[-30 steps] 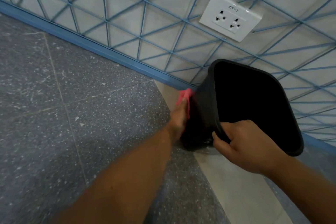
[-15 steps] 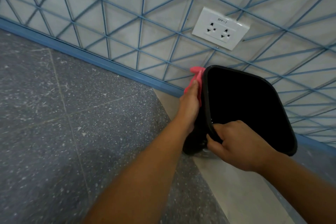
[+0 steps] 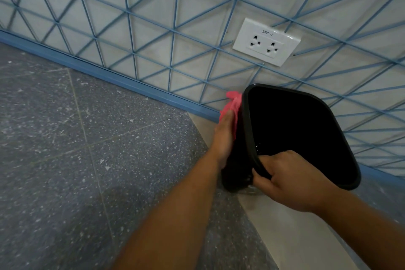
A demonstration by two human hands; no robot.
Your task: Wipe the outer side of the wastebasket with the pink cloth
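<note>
The glossy plastic rectangular bin [image 3: 295, 129] is black inside and out, and the crumpled cloth [image 3: 232, 105] against its outer side is bright pink. Behind them the pale grey-white wall [image 3: 153, 17] carries a blue pattern of crossing lines forming triangles, a blue skirting strip [image 3: 87, 66] and a white double socket plate [image 3: 266, 41]. The speckled terrazzo floor [image 3: 65, 160] is dark grey with white flecks, beside a plain cream floor strip [image 3: 291, 237].

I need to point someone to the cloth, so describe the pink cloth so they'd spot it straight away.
Find the white wall socket; below it a black bin is tilted. The pink cloth is pressed against its outer left side by the left hand, the only pink thing there.
</note>
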